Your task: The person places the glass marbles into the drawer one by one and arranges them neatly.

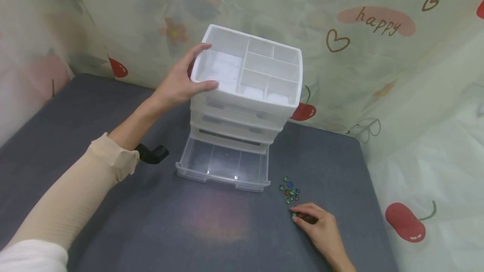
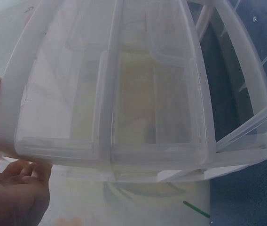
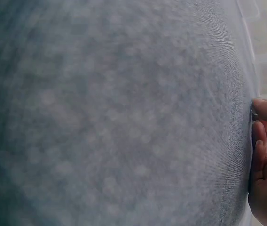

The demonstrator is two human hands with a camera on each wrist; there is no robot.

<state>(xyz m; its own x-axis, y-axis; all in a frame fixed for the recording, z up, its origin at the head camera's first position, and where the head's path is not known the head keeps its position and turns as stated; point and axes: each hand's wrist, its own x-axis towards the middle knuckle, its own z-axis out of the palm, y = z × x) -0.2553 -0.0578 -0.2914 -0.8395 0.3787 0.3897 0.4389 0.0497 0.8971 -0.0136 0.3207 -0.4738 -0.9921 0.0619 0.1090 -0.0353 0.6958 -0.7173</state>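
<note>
A white plastic drawer organizer [image 1: 245,100] stands on the table, its top tray divided into compartments. The clear bottom drawer [image 1: 234,165] is pulled out, with no contents visible. My left hand [image 1: 179,77] grips the organizer's top left end, thumb at the front and fingers at the back; the left wrist view shows this hand [image 2: 18,188] against the white frame. At the right, thumb and forefinger of my right hand [image 1: 317,228] pinch a green glass marble [image 1: 294,214] at the table surface. Just beyond it lie several loose marbles [image 1: 292,192], green, blue and reddish.
The dark grey table [image 1: 151,221] meets a patterned fabric backdrop [image 1: 378,74] behind and at the right. A black strap end [image 1: 153,154] sticks out below my left wrist. The pulled-out drawer juts toward the table's front, left of the marbles.
</note>
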